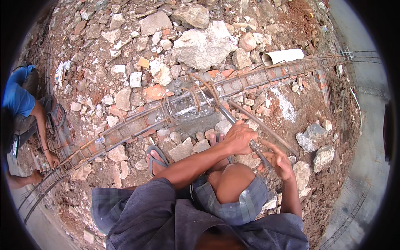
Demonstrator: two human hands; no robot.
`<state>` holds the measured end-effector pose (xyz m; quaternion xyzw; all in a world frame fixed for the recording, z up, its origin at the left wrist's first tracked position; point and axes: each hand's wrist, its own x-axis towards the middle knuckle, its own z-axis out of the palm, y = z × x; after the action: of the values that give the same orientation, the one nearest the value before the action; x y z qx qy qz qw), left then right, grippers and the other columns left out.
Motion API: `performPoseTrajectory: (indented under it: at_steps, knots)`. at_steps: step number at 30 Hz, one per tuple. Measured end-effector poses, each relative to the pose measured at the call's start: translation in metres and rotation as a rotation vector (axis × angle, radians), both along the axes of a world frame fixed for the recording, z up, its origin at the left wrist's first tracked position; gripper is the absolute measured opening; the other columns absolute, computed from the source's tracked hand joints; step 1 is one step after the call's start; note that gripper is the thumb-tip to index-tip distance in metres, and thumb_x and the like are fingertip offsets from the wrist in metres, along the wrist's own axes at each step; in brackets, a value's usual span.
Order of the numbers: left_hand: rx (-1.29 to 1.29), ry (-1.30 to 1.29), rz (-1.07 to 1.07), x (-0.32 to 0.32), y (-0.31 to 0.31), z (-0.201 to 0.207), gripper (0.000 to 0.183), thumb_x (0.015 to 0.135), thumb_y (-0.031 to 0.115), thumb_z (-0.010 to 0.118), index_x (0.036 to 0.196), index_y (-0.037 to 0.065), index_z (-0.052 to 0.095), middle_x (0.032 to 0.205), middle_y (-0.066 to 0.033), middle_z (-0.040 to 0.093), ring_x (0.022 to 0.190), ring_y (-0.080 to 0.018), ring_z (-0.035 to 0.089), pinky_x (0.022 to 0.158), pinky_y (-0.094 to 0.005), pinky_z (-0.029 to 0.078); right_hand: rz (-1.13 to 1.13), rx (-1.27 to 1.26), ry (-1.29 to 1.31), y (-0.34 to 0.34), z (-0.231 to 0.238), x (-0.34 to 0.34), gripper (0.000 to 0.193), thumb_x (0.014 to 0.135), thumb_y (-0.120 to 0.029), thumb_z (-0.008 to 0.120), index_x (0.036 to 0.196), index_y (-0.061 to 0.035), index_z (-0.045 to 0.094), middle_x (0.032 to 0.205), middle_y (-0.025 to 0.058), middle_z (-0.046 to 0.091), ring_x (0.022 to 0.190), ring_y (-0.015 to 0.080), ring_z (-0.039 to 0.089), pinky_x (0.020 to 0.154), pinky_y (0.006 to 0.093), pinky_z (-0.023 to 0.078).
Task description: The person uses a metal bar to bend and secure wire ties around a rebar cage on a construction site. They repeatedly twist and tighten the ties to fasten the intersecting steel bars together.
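My left hand (241,137) is wrapped round a long metal bar (225,113), thumb side toward the rebar. The bar slants from the rebar cage (137,125) down toward my right knee, its far end meeting a bent steel stirrup (214,93). My right hand (278,160) is beside the bar's near end, fingers spread and partly behind it; firm contact cannot be made out. More stirrups (196,100) stand loosely grouped around the cage's long rods, above wet grey mortar.
A rusty rod (266,129) lies right of the bar. A white pipe piece (283,57) rests beyond the cage. Large rocks (204,43) and rubble surround the trench. At the far left, a co-worker in a blue shirt (21,98) has both hands at the cage's end.
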<state>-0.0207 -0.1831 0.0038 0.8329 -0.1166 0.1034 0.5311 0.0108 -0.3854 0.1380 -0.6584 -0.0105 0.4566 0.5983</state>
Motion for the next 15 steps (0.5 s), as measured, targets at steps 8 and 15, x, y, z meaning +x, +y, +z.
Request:
performPoseTrajectory:
  at_steps: [8,15]
  knots:
    - [-0.052,0.032,0.053,0.003,0.006,0.019,0.025,0.057,0.02,0.08,0.067,0.011,0.058,0.066,-0.0046,0.059,0.069,-0.0272,0.06,0.075,-0.0383,0.038,-0.259,0.012,-1.312,0.054,-0.075,-0.018,0.076,0.099,-0.07,0.049,0.11,0.0033,0.069,0.104,0.0197,0.069,0.092,0.0336,0.068,0.085,0.0424,0.055]
    - [-0.119,-0.017,0.045,0.011,0.019,0.025,0.022,0.058,0.024,0.078,0.066,0.014,0.06,0.059,-0.0029,0.054,0.061,-0.026,0.057,0.068,-0.0373,0.036,-0.025,0.559,-0.989,0.087,-0.036,0.007,0.065,0.104,-0.056,0.051,0.074,-0.0016,0.068,0.065,0.0074,0.059,0.062,0.027,0.064,0.062,0.0384,0.054]
